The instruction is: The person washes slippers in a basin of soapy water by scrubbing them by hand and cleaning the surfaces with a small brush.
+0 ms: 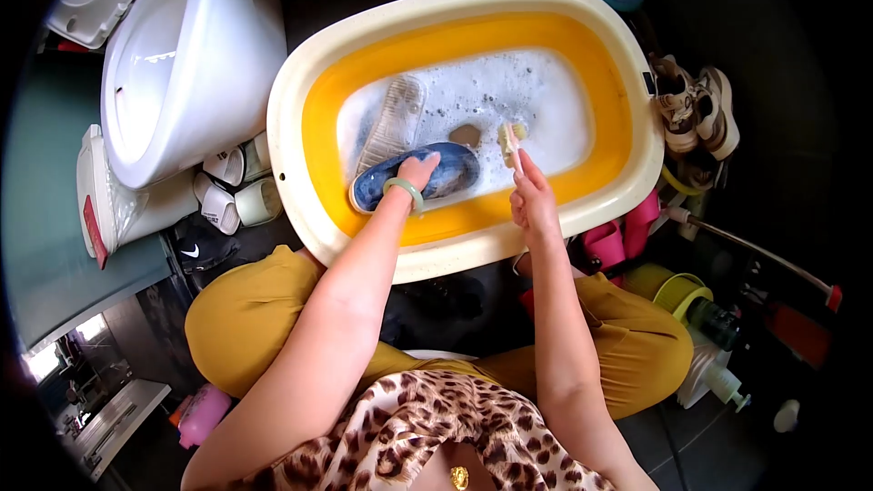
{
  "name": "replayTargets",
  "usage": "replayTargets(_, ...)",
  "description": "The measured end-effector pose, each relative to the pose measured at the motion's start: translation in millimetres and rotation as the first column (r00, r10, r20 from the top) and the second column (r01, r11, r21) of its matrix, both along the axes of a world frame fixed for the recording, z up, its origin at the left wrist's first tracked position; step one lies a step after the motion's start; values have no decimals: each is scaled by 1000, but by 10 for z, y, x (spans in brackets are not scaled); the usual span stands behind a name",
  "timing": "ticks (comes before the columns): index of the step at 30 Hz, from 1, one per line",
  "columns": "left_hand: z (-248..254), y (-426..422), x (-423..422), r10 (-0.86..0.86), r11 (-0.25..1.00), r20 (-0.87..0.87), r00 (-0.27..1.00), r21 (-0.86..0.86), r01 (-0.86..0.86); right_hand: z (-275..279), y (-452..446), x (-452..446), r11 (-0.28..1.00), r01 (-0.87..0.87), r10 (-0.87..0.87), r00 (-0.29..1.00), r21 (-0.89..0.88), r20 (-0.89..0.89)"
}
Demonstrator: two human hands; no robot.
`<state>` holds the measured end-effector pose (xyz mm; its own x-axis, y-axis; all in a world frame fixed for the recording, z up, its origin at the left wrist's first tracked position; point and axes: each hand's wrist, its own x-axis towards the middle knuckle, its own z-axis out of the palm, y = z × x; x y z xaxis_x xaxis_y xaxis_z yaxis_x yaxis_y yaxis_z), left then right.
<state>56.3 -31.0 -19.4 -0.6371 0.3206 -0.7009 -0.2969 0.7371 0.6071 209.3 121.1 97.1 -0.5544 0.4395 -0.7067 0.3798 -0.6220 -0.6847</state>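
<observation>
A blue shoe (pixel 456 164) with a pale rim rests tilted in the sudsy water near the front of the tub (pixel 296 82). My left hand (pixel 418 170) is closed on it, fingers inside its opening and a pale green bangle at the wrist. In my right hand (pixel 535 195), the fingers wrap the handle of a scrubbing brush (pixel 511 138). Its bristle head is just above the foam, to the right of the shoe and apart from it. Behind the shoe, a second shoe (pixel 396 118) lies with its pale, ridged sole facing up, partly under suds.
On the left stand a white toilet (pixel 195 64) and several white slippers (pixel 218 205). Sneakers (pixel 696 109) sit against the tub's right side. Pink footwear (pixel 627 235), a green basket (pixel 668 289), a pump bottle (pixel 718 377) and a long pole (pixel 755 250) are at the right.
</observation>
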Motion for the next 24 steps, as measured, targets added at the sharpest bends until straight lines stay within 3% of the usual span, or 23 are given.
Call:
replayTargets(1,33,43,48,108,993,31,994,39,-109,12,24,-18,1000,-13,13,1000,6,4)
replayTargets(2,-57,107,71,110,993,33,993,40,-111,-14,46,-29,1000,-15,15,1000,7,5)
replayTargets(4,-116,257,128,405,785,322,856,358,-506,-100,82,-26,995,99,-100,993,-21,-59)
replayTargets(5,5,357,142,476,673,443,760,373,-639,-121,109,-10,995,96,-97,994,-17,-58)
replayTargets(10,202,763,77,359,493,651,669,477,-728,-111,302,16,978,207,-208,966,-21,-155)
replayTargets(12,283,833,74,300,424,746,595,455,-783,-39,397,-33,983,181,-176,971,14,-161)
replayTargets(14,409,758,72,268,419,757,596,466,-780,56,464,-96,987,156,-148,975,41,-166)
replayTargets(16,457,594,9,198,626,609,768,525,-577,140,488,-163,993,69,-55,989,97,-136)
replayTargets(20,246,314,-128,352,689,477,805,450,-568,-1,500,-163,983,-87,89,996,163,0)
replayTargets(22,175,253,-147,399,718,439,805,396,-572,-298,427,-179,910,-335,287,934,244,211)
replayTargets(24,108,205,-154,447,741,396,802,338,-580,-546,302,-196,835,-502,432,851,224,298)
